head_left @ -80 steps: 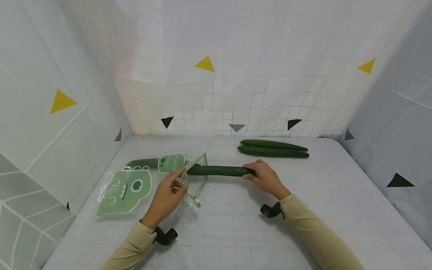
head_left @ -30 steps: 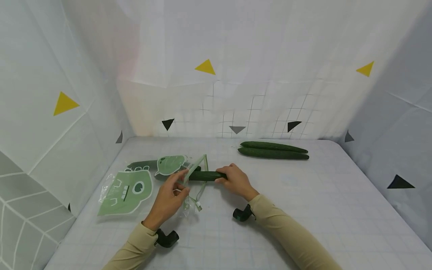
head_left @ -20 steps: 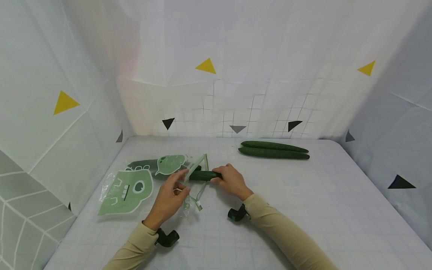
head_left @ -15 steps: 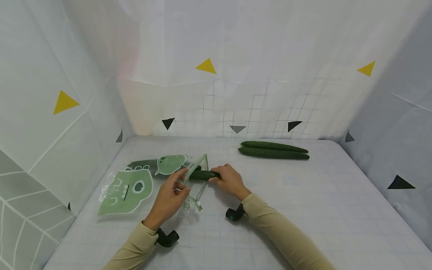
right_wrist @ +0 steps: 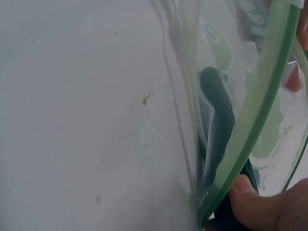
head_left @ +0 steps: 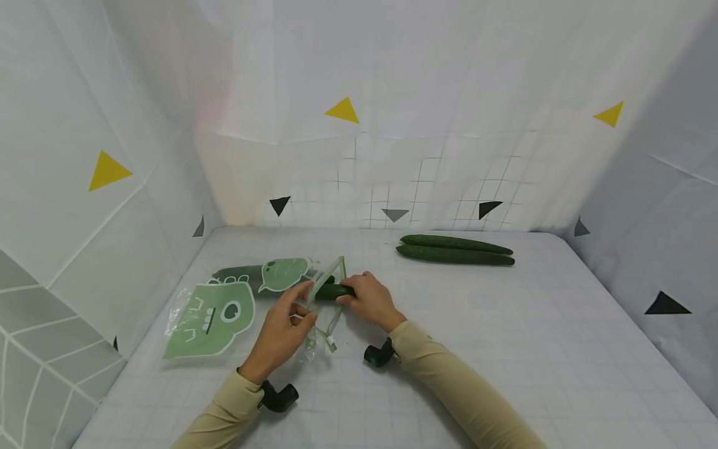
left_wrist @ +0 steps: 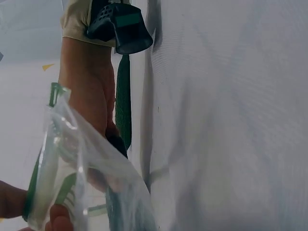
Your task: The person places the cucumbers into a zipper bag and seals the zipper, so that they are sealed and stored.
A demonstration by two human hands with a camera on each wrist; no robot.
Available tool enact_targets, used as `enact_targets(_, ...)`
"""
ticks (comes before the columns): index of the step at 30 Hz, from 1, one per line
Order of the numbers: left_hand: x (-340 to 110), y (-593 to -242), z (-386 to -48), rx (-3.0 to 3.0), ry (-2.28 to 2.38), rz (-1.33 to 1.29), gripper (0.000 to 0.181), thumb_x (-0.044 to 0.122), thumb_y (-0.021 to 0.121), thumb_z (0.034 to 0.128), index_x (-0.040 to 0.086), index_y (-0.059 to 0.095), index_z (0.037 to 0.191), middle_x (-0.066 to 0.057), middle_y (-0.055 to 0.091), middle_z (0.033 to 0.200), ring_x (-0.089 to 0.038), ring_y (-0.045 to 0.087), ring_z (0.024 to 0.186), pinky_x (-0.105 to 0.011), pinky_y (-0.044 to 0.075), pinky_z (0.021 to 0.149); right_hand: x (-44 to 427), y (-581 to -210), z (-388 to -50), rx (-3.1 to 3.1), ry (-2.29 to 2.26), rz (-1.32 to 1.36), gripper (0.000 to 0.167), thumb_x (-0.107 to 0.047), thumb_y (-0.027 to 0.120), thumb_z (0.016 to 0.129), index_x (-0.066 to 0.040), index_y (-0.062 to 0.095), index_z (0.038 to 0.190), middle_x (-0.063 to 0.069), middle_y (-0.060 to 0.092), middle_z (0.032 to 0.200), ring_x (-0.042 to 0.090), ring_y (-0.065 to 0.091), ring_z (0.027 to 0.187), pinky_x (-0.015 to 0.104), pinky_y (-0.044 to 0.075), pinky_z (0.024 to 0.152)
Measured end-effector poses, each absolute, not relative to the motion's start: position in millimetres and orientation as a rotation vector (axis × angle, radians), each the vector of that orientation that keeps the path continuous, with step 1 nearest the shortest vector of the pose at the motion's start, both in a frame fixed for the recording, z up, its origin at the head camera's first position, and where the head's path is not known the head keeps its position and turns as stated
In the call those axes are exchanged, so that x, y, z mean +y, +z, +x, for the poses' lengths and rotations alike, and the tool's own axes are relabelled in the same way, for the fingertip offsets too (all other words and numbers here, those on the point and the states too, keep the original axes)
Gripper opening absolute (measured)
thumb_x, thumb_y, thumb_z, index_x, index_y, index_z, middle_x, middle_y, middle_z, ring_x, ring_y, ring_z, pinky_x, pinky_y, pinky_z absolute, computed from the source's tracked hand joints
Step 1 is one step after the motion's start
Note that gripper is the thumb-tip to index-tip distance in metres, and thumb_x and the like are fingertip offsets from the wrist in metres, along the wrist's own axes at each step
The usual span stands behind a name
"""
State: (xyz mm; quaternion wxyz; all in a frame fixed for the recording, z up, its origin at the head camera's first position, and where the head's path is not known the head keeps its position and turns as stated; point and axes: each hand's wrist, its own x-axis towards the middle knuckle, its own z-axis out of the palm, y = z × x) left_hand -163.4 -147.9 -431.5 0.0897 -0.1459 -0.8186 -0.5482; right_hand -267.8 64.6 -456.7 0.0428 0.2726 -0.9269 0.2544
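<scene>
My left hand [head_left: 280, 327] pinches the mouth edge of a clear zip bag [head_left: 210, 321] with a green cartoon print, holding the mouth apart. My right hand [head_left: 373, 302] grips the right end of a dark green cucumber [head_left: 332, 292], whose far part lies inside the bag. A second cucumber [head_left: 238, 273] lies in the bag behind it, partly covered by the print. In the right wrist view the green zip strip [right_wrist: 255, 115] curves past my right thumb [right_wrist: 262, 204]. The left wrist view shows the clear plastic [left_wrist: 110, 178] in front of my right hand.
Two more cucumbers [head_left: 455, 249] lie side by side at the back right of the white table [head_left: 505, 349]. White sheets [head_left: 449, 112] with yellow and black triangles stand behind and at both sides.
My right hand has moved left with the cucumber, sliding it farther into the bag, so only a short piece shows outside. My left hand stays at the bag's mouth.
</scene>
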Motion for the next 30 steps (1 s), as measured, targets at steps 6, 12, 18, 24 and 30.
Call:
enact_targets(6,-148.3,-432.3,-162.7,-2.435,-1.626,-0.434,0.061,0.0,0.071,0.0984,0.007,0.048,0.155,-0.014,0.056,0.129,-0.02,0.065,0.092,-0.033,0.055,0.076,74.4,-451.7,-267.8,-2.858,0.73,0.938,0.033,-0.027,0.082,0.092,-0.009,0.076,0.119,0.005,0.071,0.111,0.023,0.062,0.099,0.041,0.053,0.084)
enact_targets(12,-148.3,-433.6,-163.2,-2.442,-1.623,-0.436,0.06,-0.002,0.07,0.098,0.006,0.049,0.154,-0.013,0.056,0.127,-0.019,0.065,0.092,-0.033,0.055,0.077,98.2,-448.7,-263.2,-2.859,0.854,0.883,0.021,-0.016,0.083,0.091,-0.008,0.078,0.11,0.001,0.07,0.1,0.02,0.063,0.09,0.04,0.053,0.079)
enact_targets(18,-147.7,-432.6,-164.5,-2.458,-1.611,-0.447,0.06,-0.002,0.069,0.0988,0.004,0.047,0.155,-0.014,0.056,0.125,-0.019,0.064,0.092,-0.032,0.054,0.077,114.5,-458.3,-267.4,-2.695,1.1,0.962,0.015,-0.005,0.081,0.09,-0.003,0.08,0.105,0.002,0.073,0.095,0.013,0.064,0.081,0.032,0.054,0.072)
enact_targets(24,-146.9,-432.0,-164.6,-2.467,-1.617,-0.427,0.062,-0.003,0.069,0.0981,0.003,0.046,0.155,-0.015,0.055,0.125,-0.019,0.064,0.093,-0.032,0.054,0.077,105.7,-460.1,-268.5,-2.632,1.127,1.009,0.017,-0.005,0.08,0.092,-0.001,0.08,0.109,0.005,0.075,0.098,0.016,0.068,0.084,0.03,0.057,0.075)
enact_targets(30,-145.6,-433.7,-164.6,-2.456,-1.631,-0.42,0.062,-0.003,0.069,0.0976,0.003,0.047,0.155,-0.016,0.055,0.125,-0.02,0.065,0.093,-0.031,0.054,0.076,94.7,-462.7,-269.5,-2.631,1.132,0.992,0.019,-0.006,0.08,0.092,-0.001,0.08,0.11,0.006,0.074,0.099,0.016,0.067,0.085,0.031,0.056,0.074)
